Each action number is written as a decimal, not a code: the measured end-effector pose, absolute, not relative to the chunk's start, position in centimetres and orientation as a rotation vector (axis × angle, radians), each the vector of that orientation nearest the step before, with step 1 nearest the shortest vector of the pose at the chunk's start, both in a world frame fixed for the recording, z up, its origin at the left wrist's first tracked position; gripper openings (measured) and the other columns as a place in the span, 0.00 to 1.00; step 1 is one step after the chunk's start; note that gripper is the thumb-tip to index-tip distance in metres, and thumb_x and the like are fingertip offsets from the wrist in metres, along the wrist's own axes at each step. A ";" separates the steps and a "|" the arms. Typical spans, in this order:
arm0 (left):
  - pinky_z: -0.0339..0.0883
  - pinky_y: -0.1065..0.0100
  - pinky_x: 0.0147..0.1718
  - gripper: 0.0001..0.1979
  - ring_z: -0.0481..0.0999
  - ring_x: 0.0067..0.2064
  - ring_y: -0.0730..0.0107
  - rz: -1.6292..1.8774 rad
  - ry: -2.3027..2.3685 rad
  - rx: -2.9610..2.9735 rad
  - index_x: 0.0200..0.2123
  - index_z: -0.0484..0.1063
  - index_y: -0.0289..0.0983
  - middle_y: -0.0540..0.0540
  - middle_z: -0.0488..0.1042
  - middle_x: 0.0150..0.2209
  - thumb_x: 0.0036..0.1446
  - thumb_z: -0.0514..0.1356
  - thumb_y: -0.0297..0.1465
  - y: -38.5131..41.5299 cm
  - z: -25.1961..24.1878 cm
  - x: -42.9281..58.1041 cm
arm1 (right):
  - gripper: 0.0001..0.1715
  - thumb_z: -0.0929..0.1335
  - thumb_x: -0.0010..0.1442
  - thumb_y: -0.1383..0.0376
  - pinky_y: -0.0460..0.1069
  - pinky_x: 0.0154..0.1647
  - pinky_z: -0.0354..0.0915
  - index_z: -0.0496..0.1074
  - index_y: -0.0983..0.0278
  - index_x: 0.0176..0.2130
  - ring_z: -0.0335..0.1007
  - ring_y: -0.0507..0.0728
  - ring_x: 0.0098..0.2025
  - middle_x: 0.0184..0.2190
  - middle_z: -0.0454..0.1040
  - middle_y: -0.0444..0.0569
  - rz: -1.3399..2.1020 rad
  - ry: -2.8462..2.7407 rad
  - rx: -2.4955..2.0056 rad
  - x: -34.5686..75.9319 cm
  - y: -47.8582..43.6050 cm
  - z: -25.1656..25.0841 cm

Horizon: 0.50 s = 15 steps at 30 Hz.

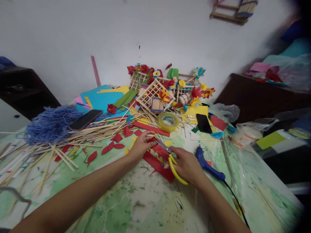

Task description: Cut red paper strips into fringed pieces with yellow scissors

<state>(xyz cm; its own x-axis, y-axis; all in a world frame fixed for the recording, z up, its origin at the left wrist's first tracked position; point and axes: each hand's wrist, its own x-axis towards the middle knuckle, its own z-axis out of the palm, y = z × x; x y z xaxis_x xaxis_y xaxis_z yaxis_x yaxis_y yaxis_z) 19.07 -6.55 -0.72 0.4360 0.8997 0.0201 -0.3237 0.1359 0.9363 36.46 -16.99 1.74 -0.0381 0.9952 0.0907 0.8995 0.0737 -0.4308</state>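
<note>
Right hand (186, 166) on yellow scissors (169, 151), blades (161, 144) slanting up-left

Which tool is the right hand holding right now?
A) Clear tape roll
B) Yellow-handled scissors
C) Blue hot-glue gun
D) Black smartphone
B. The right hand grips the yellow-handled scissors with their blades at the red paper, while the blue hot-glue gun lies on the table beside that hand.
</note>
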 end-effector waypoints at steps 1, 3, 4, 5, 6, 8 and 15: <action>0.64 0.73 0.34 0.22 0.73 0.32 0.74 0.981 0.657 1.091 0.41 0.65 0.36 0.51 0.72 0.30 0.40 0.66 0.26 -6.5 -0.8 19.1 | 0.31 0.68 0.49 0.56 0.47 0.34 0.59 0.65 0.60 0.52 0.69 0.57 0.36 0.42 0.73 0.51 0.369 -1.995 -1.883 36.5 -17.0 1.7; 0.65 0.72 0.34 0.22 0.73 0.33 0.74 0.974 0.645 1.095 0.41 0.65 0.36 0.50 0.73 0.31 0.40 0.66 0.26 -6.4 -0.9 19.0 | 0.30 0.68 0.49 0.56 0.47 0.34 0.59 0.65 0.59 0.52 0.69 0.57 0.37 0.42 0.73 0.51 0.372 -1.992 -1.883 36.5 -17.0 1.7; 0.65 0.72 0.35 0.22 0.73 0.33 0.73 0.972 0.638 1.096 0.41 0.65 0.36 0.50 0.73 0.32 0.40 0.66 0.26 -6.3 -1.0 19.0 | 0.30 0.68 0.49 0.55 0.47 0.35 0.59 0.66 0.59 0.52 0.69 0.58 0.38 0.41 0.73 0.51 0.372 -1.992 -1.880 36.5 -17.0 1.7; 0.65 0.71 0.35 0.22 0.73 0.33 0.73 0.969 0.633 1.097 0.41 0.65 0.36 0.49 0.73 0.32 0.40 0.66 0.27 -6.2 -1.0 19.0 | 0.30 0.68 0.49 0.55 0.47 0.35 0.59 0.66 0.59 0.51 0.69 0.58 0.38 0.41 0.73 0.51 0.372 -1.992 -1.874 36.6 -17.0 1.7; 0.65 0.71 0.36 0.22 0.73 0.34 0.73 0.965 0.629 1.098 0.41 0.65 0.36 0.49 0.73 0.32 0.40 0.66 0.27 -6.2 -1.1 18.9 | 0.29 0.68 0.49 0.54 0.47 0.36 0.59 0.67 0.59 0.50 0.69 0.58 0.39 0.41 0.74 0.50 0.371 -1.992 -1.866 36.6 -17.0 1.7; 0.65 0.71 0.36 0.23 0.73 0.33 0.73 0.959 0.629 1.102 0.41 0.65 0.36 0.50 0.72 0.32 0.40 0.67 0.27 -6.1 -1.1 18.9 | 0.28 0.68 0.49 0.53 0.47 0.35 0.58 0.68 0.58 0.49 0.70 0.58 0.38 0.39 0.74 0.50 0.377 -1.994 -1.855 36.6 -17.0 1.7; 0.65 0.71 0.36 0.23 0.73 0.34 0.74 0.987 0.672 1.115 0.42 0.65 0.37 0.50 0.71 0.33 0.40 0.67 0.27 -5.7 -1.3 18.8 | 0.22 0.67 0.50 0.52 0.45 0.29 0.54 0.70 0.59 0.44 0.69 0.56 0.33 0.34 0.75 0.47 0.402 -1.977 -1.874 36.5 -16.9 1.8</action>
